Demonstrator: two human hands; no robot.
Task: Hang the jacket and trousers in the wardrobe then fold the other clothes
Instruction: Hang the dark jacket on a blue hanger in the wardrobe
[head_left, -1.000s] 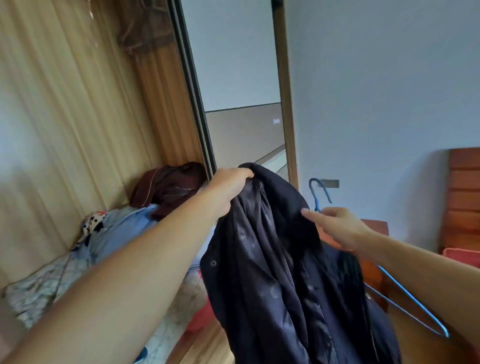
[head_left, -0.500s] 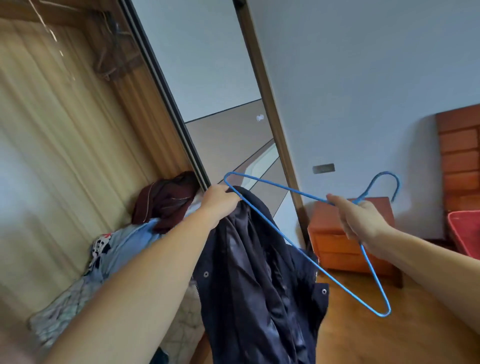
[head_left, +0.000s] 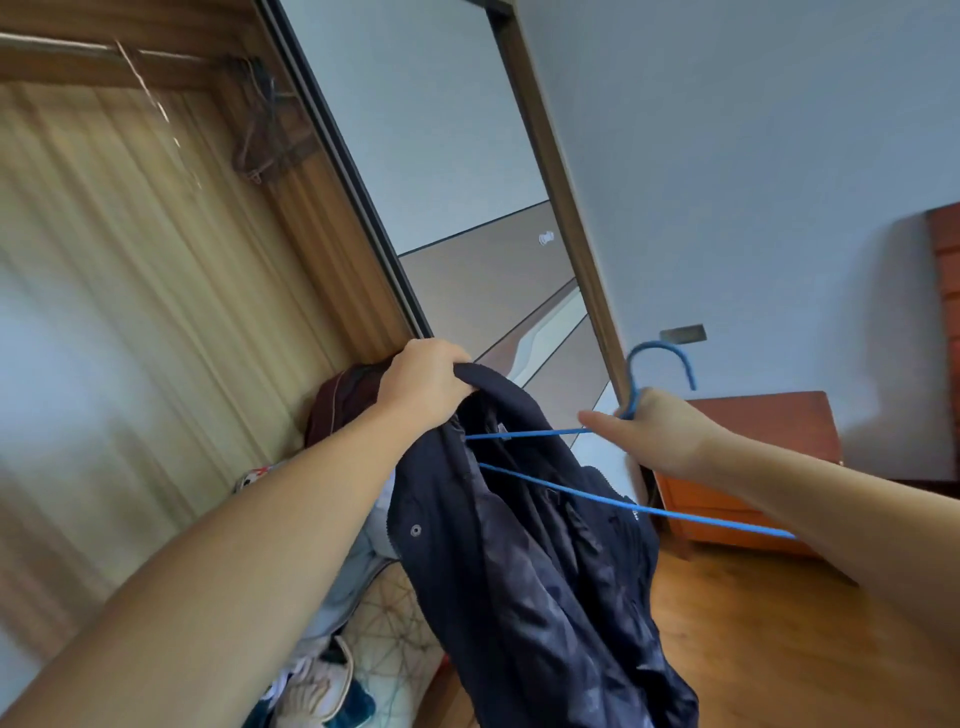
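Here the dark jacket is hanging from my left hand, which is gripping its collar, while my right hand is holding the blue hanger, one end poking inside the jacket, beside the open wardrobe.

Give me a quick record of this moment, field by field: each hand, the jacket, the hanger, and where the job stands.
left hand: grips the jacket at its collar
right hand: grips the hanger below its hook
jacket: dark navy, hanging open
hanger: blue wire, one end pushed inside the jacket
wardrobe rail: jacket not yet hung on it
other clothes: heaped, unfolded, in the wardrobe
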